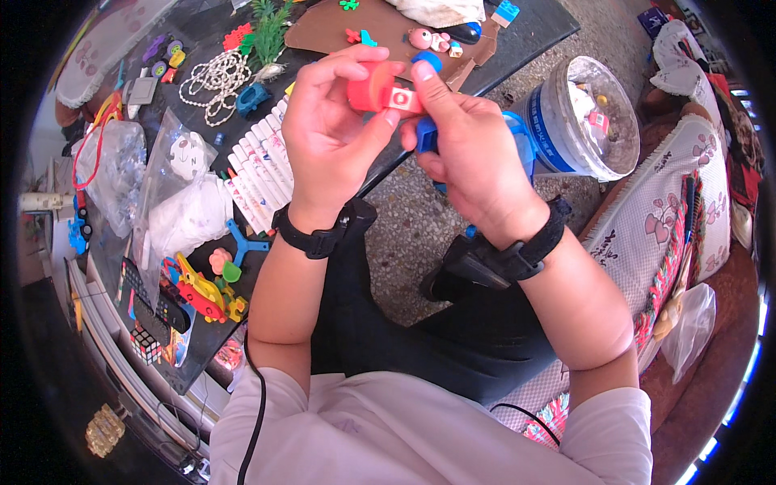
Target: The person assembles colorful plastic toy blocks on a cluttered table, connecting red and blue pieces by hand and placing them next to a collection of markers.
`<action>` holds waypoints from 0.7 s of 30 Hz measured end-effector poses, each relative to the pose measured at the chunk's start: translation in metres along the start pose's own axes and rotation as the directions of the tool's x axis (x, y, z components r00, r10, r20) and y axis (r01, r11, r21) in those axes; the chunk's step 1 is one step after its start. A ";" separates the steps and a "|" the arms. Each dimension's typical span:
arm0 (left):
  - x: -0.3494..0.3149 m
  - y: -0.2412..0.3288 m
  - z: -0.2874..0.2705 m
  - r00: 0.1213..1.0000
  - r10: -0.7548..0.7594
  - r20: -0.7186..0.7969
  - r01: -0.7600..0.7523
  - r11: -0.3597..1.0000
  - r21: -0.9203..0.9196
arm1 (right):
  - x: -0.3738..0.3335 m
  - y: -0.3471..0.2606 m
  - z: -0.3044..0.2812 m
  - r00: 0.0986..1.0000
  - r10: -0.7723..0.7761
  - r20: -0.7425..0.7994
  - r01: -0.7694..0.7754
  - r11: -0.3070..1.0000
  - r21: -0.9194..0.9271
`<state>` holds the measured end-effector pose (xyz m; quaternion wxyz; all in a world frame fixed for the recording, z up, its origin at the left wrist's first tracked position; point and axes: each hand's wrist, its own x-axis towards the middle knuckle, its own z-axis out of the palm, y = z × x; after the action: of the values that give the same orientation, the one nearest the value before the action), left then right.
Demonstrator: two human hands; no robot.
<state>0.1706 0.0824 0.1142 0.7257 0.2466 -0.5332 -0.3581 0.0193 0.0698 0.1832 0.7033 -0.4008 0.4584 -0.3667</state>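
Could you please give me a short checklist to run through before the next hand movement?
1. Left hand gripping the red plastic piece: ok.
2. Right hand gripping the blue plastic part: ok.
3. Red and blue pieces joined: cannot tell; fingers hide part of them.
4. Black wrist straps worn on both wrists: ok.
5. Black cable away from both hands: ok; it runs beside the left upper arm.
6. Left side of the table uncluttered: not ok; markers and toys crowd it.

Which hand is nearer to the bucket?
Right. The right hand is just to the left of the bucket in the picture; the left hand is farther left, with the right hand between it and the bucket.
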 end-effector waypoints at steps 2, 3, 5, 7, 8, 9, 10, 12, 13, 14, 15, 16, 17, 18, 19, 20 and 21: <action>0.000 -0.001 0.000 1.000 0.015 -0.007 -0.015 1.000 0.010 | -0.001 0.004 0.001 0.999 -0.036 0.001 0.036 0.997 -0.063; 0.001 -0.001 0.000 1.000 0.012 -0.008 -0.012 1.000 0.001 | 0.000 0.004 0.001 1.000 -0.024 -0.012 0.023 0.998 -0.051; 0.001 -0.001 0.000 1.000 -0.005 -0.018 0.004 1.000 -0.022 | 0.001 0.006 -0.002 0.999 -0.031 0.042 0.035 0.994 -0.102; 0.002 -0.002 0.002 0.999 -0.034 -0.035 0.032 0.998 -0.054 | 0.002 0.008 -0.006 0.996 -0.058 0.071 0.069 0.983 -0.168; 0.002 -0.003 0.002 0.998 -0.044 -0.038 0.041 0.997 -0.069 | 0.003 0.008 -0.008 0.994 -0.082 0.074 0.096 0.974 -0.207; 0.002 -0.004 0.002 0.998 -0.054 -0.042 0.051 0.995 -0.082 | 0.003 0.009 -0.009 0.991 -0.104 0.080 0.121 0.962 -0.245; 0.001 -0.004 0.002 0.997 -0.065 -0.045 0.060 0.994 -0.095 | 0.003 0.008 -0.010 0.993 -0.094 0.072 0.110 0.960 -0.258; 0.000 -0.004 0.001 0.993 -0.097 -0.061 0.089 0.989 -0.121 | 0.001 0.005 -0.010 0.996 -0.074 0.055 0.086 0.955 -0.285; 0.000 -0.004 0.000 0.991 -0.113 -0.070 0.103 0.986 -0.134 | 0.002 0.005 -0.012 0.994 -0.084 0.066 0.098 0.961 -0.259; -0.001 -0.004 0.000 0.988 -0.127 -0.092 0.115 0.985 -0.132 | 0.003 0.004 -0.017 0.993 -0.094 0.077 0.110 0.967 -0.232; 0.000 -0.004 0.001 0.984 -0.141 -0.111 0.126 0.983 -0.131 | 0.005 0.002 -0.022 0.991 -0.106 0.086 0.122 0.971 -0.205; 0.000 -0.004 0.001 0.979 -0.154 -0.132 0.137 0.982 -0.131 | 0.007 0.001 -0.026 0.988 -0.134 0.081 0.145 0.979 -0.146; 0.001 -0.002 0.003 0.974 -0.176 -0.140 0.155 0.976 -0.151 | 0.009 0.000 -0.031 0.984 -0.162 0.074 0.168 0.982 -0.087; 0.002 0.000 0.005 0.969 -0.199 -0.146 0.173 0.970 -0.172 | 0.012 0.000 -0.035 0.980 -0.189 0.065 0.191 0.981 -0.028; 0.002 0.001 0.007 0.963 -0.221 -0.153 0.190 0.963 -0.193 | 0.013 -0.002 -0.037 0.960 -0.269 0.082 0.271 0.962 -0.014; 0.002 -0.002 0.005 0.965 -0.223 -0.141 0.196 0.963 -0.185 | 0.013 -0.002 -0.036 0.952 -0.302 0.043 0.300 0.953 0.041; 0.001 -0.005 0.003 0.966 -0.225 -0.129 0.200 0.964 -0.176 | 0.011 -0.003 -0.030 0.943 -0.332 0.003 0.330 0.939 0.095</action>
<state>0.1662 0.0791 0.1119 0.7381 0.2685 -0.4175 -0.4569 -0.0054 0.0520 0.1745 0.6539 -0.4424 0.3603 -0.4969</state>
